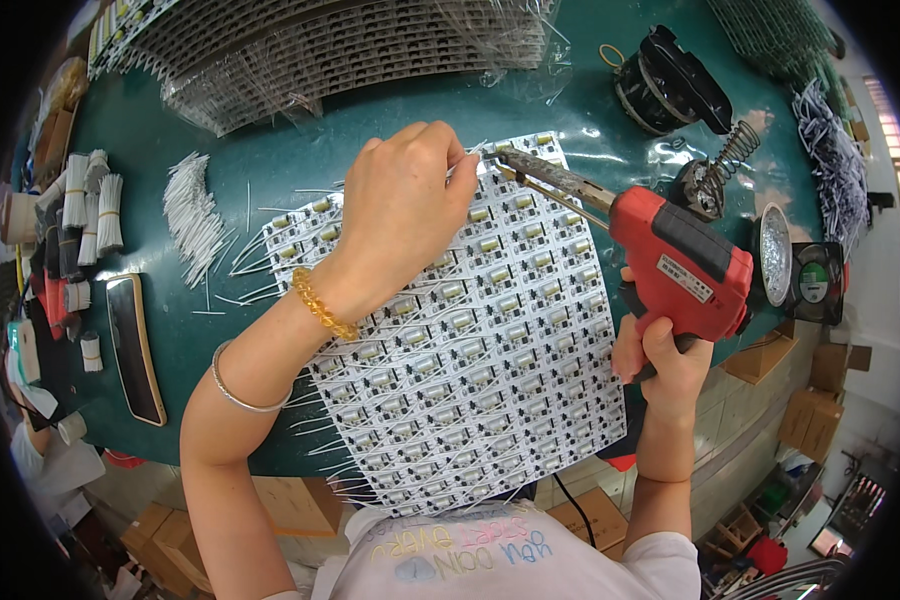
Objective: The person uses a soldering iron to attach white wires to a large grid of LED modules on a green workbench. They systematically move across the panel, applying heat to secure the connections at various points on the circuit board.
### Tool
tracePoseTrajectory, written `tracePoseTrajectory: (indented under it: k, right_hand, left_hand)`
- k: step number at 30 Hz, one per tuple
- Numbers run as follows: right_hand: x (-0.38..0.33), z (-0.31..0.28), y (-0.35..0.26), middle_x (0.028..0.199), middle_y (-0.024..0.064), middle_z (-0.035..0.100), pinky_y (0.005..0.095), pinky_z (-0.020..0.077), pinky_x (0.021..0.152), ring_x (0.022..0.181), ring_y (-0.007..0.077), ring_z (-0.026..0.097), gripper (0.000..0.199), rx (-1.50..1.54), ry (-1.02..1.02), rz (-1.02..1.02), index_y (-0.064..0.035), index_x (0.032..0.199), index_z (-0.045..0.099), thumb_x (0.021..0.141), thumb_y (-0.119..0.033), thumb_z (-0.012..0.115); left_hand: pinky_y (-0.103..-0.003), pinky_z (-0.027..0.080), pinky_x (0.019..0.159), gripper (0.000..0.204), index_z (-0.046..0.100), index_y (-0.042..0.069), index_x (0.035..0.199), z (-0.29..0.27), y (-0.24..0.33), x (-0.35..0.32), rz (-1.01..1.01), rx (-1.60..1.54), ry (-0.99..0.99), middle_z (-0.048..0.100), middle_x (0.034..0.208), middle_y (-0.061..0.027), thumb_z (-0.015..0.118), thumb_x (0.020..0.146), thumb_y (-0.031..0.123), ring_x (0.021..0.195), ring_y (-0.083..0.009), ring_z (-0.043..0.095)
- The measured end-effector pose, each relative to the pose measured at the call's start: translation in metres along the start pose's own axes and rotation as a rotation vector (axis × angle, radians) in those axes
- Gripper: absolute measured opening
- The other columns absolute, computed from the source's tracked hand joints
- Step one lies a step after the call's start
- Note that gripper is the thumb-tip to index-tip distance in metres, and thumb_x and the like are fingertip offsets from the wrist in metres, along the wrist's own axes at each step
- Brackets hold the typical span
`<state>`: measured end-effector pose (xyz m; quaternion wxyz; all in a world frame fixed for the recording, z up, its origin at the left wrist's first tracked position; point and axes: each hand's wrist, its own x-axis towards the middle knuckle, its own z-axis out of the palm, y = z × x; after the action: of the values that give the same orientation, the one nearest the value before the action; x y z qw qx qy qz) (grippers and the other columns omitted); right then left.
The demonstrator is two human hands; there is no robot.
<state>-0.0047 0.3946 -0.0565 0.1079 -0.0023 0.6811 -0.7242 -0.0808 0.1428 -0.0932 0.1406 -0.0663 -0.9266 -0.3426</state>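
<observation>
A large white panel of small circuit boards point(470, 350) lies on the green table, with thin white wires sticking out along its left edge. My left hand point(405, 205) rests on the panel's far part, fingers pinched on a white wire at the top edge. My right hand point(665, 360) grips the handle of a red soldering gun point(670, 255). The gun's metal tip point(510, 160) points left and meets the panel right beside my left fingertips. A beaded bracelet and a metal bangle sit on my left wrist.
A pile of cut white wires point(192, 215) lies left of the panel, with wire bundles point(90, 200) and a dark phone point(135, 345) further left. Stacked panels point(350, 50) fill the far side. A coil iron stand point(715, 175), a black reel point(670, 85) and a small fan point(815, 280) stand at right.
</observation>
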Motion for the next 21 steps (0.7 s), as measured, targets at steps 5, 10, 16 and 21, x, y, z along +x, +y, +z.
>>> tracePoseTrajectory:
  k: [5, 10, 16, 21]
  right_hand:
    - [-0.0032, 0.0016, -0.0031, 0.060, 0.0044, 0.054, 0.0245, 0.0382, 0.043, 0.045, 0.0105, 0.049, 0.039, -0.008, 0.026, 0.019, 0.0062, 0.117, 0.046, 0.088, -0.014, 0.064]
    - [-0.0046, 0.0006, -0.0048, 0.058, 0.0048, 0.053, 0.0248, 0.0382, 0.044, 0.046, 0.0109, 0.049, 0.032, 0.011, 0.030, 0.032, 0.0061, 0.107, 0.050, 0.088, -0.015, 0.065]
    - [-0.0015, 0.0028, 0.0002, 0.049, 0.0054, 0.046, 0.0267, 0.0341, 0.037, 0.036, 0.0133, 0.042, 0.057, -0.118, 0.025, -0.061, 0.0097, 0.114, 0.047, 0.089, -0.039, 0.062]
    - [-0.0009, 0.0036, -0.0005, 0.053, 0.0048, 0.051, 0.0251, 0.0358, 0.041, 0.042, 0.0111, 0.046, 0.028, -0.045, 0.048, -0.022, 0.0050, 0.099, 0.051, 0.089, -0.020, 0.060]
  left_hand:
    - [-0.034, 0.044, 0.057, 0.020, 0.060, -0.002, 0.075, -0.0009, 0.0012, 0.0005, -0.008, -0.007, -0.009, 0.061, 0.069, -0.0118, 0.065, 0.083, 0.016, 0.059, -0.0233, 0.057]
    - [-0.034, 0.044, 0.057, 0.020, 0.061, -0.002, 0.075, -0.0007, 0.0006, 0.0002, -0.009, -0.009, -0.009, 0.061, 0.070, -0.0119, 0.065, 0.083, 0.016, 0.060, -0.0233, 0.058]
    - [-0.034, 0.044, 0.056, 0.019, 0.060, -0.002, 0.075, -0.0002, 0.0000, 0.0001, 0.001, -0.002, 0.003, 0.061, 0.069, -0.0116, 0.065, 0.082, 0.015, 0.059, -0.0230, 0.057]
    - [-0.034, 0.044, 0.056, 0.019, 0.060, -0.002, 0.074, -0.0006, 0.0006, 0.0002, 0.000, -0.002, 0.003, 0.060, 0.068, -0.0114, 0.066, 0.082, 0.015, 0.058, -0.0228, 0.056]
